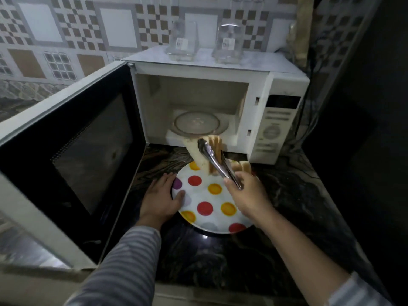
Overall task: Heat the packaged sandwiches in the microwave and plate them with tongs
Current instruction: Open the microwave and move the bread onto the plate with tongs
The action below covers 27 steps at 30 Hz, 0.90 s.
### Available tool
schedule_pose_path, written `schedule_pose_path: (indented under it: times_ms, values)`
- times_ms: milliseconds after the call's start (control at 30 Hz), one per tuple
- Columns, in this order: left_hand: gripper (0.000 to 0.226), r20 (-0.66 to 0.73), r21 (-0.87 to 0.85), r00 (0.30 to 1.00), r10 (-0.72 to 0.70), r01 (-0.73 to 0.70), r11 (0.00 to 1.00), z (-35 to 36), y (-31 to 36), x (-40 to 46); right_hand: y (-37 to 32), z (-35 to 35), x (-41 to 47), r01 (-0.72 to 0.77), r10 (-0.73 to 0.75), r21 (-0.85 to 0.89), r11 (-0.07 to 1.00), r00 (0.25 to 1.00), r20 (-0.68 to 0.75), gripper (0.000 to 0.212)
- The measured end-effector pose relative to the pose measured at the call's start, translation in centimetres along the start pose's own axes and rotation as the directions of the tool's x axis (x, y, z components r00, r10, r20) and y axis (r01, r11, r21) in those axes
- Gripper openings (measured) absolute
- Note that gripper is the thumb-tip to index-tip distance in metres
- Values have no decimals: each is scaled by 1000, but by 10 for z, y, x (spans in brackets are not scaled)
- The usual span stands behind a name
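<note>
Dark, veined stone countertop fills the head camera's view, backed by a wall of patterned brown-and-white tiles. On it stands a white microwave oven with its black-windowed door swung wide to the left; the round glass turntable inside looks bare, so the heating seems to be done. Two clear empty plastic sandwich packages sit on top of the oven.

In front of the oven lies a round white plate with red, yellow and purple dots. The left hand rests flat on the counter with its fingers curled on the plate's left rim, most likely to steady it while food is set down. The right hand is closed around the handles of the steel tongs, squeezing them shut on a white-bread sandwich half that hangs above the plate's far edge, tilted and just outside the oven mouth. Another piece of sandwich already lies at the plate's far right edge, partly hidden by that hand.

Both forearms reach forward in grey striped sleeves, the right one angled inward. I judge the plating step to be nearly finished.
</note>
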<state>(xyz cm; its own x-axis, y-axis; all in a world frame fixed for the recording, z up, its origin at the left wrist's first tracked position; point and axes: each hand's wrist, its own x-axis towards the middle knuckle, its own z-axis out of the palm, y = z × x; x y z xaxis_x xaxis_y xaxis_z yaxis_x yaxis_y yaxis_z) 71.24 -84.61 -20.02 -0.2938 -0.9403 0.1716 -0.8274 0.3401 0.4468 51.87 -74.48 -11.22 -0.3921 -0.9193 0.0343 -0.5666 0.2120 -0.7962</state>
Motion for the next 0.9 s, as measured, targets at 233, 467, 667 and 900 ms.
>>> schedule_pose_path:
  times_ms: [233,467,667,900]
  values:
    - [96,17,28,1000,8,-9,1000,1,-1,-1,36,1,-55,-47,46,-165,985,999,-13,40]
    - [89,14,30,999,38,-39,999,1,-4,1,40,9,-65,-38,31,-223,974,999,-34,50]
    - [94,33,37,998,48,-50,998,1,-6,0,48,-4,-70,-74,81,-129,989,996,46,47]
    - [65,27,3,1000,-10,10,1000,-4,3,-8,68,-32,-108,-37,47,-144,989,996,70,27]
